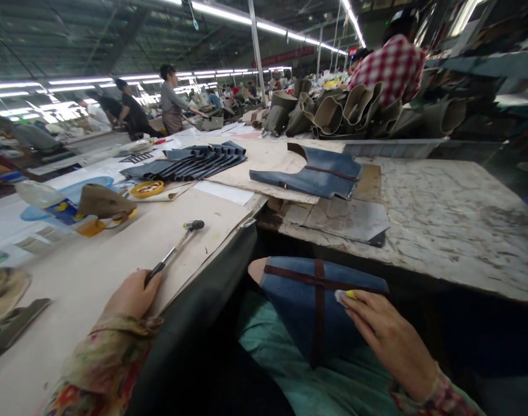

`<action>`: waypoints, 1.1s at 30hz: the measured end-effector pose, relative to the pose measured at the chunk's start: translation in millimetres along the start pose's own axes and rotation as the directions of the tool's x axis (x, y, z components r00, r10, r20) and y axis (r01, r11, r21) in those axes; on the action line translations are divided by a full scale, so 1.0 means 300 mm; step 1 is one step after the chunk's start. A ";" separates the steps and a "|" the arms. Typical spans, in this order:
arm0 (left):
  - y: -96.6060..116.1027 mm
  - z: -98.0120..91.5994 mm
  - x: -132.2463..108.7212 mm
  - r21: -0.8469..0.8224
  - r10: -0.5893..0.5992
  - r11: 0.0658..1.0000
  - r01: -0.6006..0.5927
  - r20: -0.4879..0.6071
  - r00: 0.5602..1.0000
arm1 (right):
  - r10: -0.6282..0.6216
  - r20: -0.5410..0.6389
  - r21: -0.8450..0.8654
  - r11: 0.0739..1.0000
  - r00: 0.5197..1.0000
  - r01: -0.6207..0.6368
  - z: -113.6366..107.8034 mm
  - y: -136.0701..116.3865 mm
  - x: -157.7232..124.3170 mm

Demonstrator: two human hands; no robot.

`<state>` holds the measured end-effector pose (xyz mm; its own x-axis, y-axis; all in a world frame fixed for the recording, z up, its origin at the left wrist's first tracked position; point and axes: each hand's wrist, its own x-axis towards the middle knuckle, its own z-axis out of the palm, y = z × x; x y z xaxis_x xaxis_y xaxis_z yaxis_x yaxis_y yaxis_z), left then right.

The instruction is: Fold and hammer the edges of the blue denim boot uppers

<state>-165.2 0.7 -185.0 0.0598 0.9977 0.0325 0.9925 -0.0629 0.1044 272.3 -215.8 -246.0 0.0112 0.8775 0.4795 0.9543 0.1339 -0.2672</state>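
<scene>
Hands are both occupied: the left hand (133, 293) closes around the black grip of a slim metal-shafted hammer (173, 252), and the right hand (383, 329) pinches a small white-and-yellow item (344, 295) between its fingertips. That item is at the crossing dark brown strips of a pointed blue upper (290, 306) with a pale pink tip, which lies over a teal cloth (264, 326) on the person's lap, below the level of the pale paper-covered desk (116, 248).

Soft, sloping support seems the main risk: if the knees shift or the right hand presses unevenly, the blue upper could slide or tip, and the white end could stray off the strip and mark the blue surface. No hand visibly steadies the pink tip, so a twist there looks possible. Whether the right hand's hidden fingers grip the upper, I cannot tell.

On the left, a careless swing of the hammer could catch the fanned row of dark blue pieces (194, 162) farther back, and a sweep of the forearm could knock the clear plastic bottle (42, 197), spilling any contents across the paper.
</scene>
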 end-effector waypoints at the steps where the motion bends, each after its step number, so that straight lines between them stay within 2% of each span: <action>1: 0.045 -0.008 -0.028 -0.114 -0.004 0.993 0.009 0.039 0.999 | 0.003 0.001 0.003 1.000 1.000 -0.003 0.001 0.000 -0.001; 3: 0.149 -0.013 -0.107 -0.377 0.036 0.926 0.024 0.153 0.988 | 0.010 0.009 0.009 1.000 1.000 -0.010 0.002 -0.001 -0.004; 5: 0.257 0.000 -0.198 -0.604 0.156 0.795 0.057 0.294 0.943 | 0.016 0.011 0.011 1.000 1.000 -0.016 0.002 -0.004 -0.005; 8: 0.389 0.038 -0.304 -0.723 0.347 0.686 0.082 0.424 0.837 | 0.028 0.004 0.006 1.000 1.000 -0.028 -0.002 -0.009 -0.004; 10: 0.439 0.060 -0.339 -0.758 0.405 0.646 0.086 0.436 0.804 | 0.033 -0.005 0.006 0.999 0.999 -0.032 -0.005 -0.012 -0.003; 12: 0.460 0.073 -0.351 -0.781 0.410 0.621 0.055 0.384 0.827 | 0.031 -0.009 0.010 0.999 0.999 -0.031 -0.007 -0.013 -0.002; 14: 0.460 0.083 -0.348 -0.768 0.418 0.640 -0.028 0.318 0.851 | 0.029 -0.015 0.010 1.000 0.999 -0.029 -0.007 -0.013 -0.001; 17: 0.449 0.108 -0.336 -0.673 0.490 0.718 -0.180 0.304 0.817 | 0.028 -0.019 0.001 1.000 0.999 -0.028 -0.003 -0.012 -0.002; 19: 0.448 0.123 -0.331 -0.631 0.517 0.740 -0.232 0.314 0.796 | 0.028 -0.017 -0.004 1.000 0.999 -0.028 0.000 -0.012 -0.005; 21: 0.458 0.125 -0.332 -0.653 0.522 0.723 -0.223 0.305 0.797 | 0.031 -0.009 -0.004 1.000 0.999 -0.031 0.002 -0.014 -0.011; 26: 0.498 0.099 -0.348 -0.797 0.496 0.594 -0.111 0.255 0.830 | 0.050 0.005 0.001 0.999 0.999 -0.050 -0.002 -0.024 -0.031; 31: 0.513 0.129 -0.341 -0.722 0.603 0.654 -0.225 0.318 0.732 | 0.060 0.012 -0.005 0.998 0.998 -0.060 -0.009 -0.030 -0.037; 33: 0.517 0.131 -0.340 -0.740 0.594 0.644 -0.194 0.324 0.736 | 0.060 0.005 -0.005 0.998 0.998 -0.060 -0.009 -0.032 -0.038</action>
<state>-13.1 -109.7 -211.3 0.6683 0.7054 -0.2360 0.5491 -0.2538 0.7963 264.0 -228.3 -246.5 0.0672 0.8864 0.4580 0.9534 0.0782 -0.2912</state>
